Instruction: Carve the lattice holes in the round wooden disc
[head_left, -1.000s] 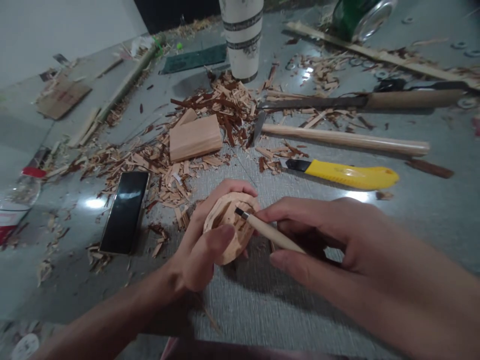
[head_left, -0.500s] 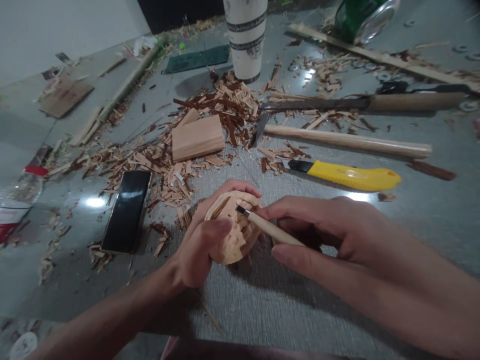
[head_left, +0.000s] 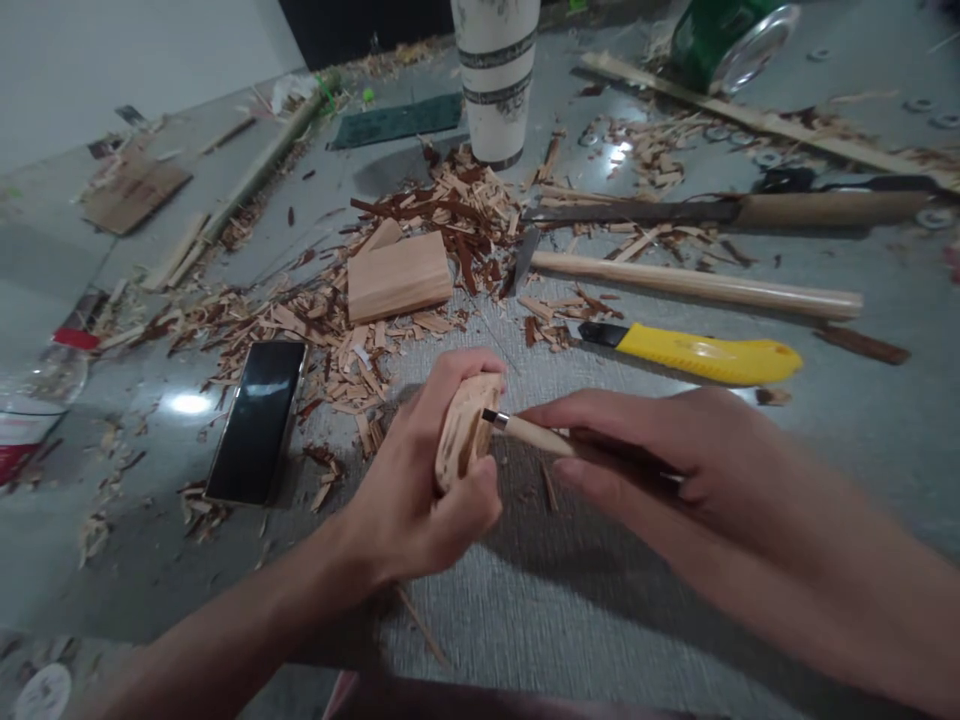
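A pale, rounded wood carving (head_left: 459,438) stands on edge in my left hand (head_left: 427,475), fingers behind it and thumb along its near side. Its carved face is turned mostly away from the camera, so the narrow side shows. My right hand (head_left: 660,450) pinches a wood-carving chisel (head_left: 532,434) with a pale wooden handle and a metal ferrule. The dark chisel tip meets the carving's right edge; whether it bites in I cannot tell. Beyond my right hand lies a yellow utility knife (head_left: 705,354).
Wood shavings (head_left: 352,350) spread around a wood block (head_left: 401,276). A phone (head_left: 257,420) lies left, near a plastic bottle (head_left: 45,400). Behind are a hammer-like tool (head_left: 697,280), a long wooden-handled blade (head_left: 825,208), a paper cup (head_left: 496,85) and a green can (head_left: 724,45).
My left hand has turned the carving from showing its broad carved face to showing its narrow side. The chisel has shifted slightly right and lies flatter.
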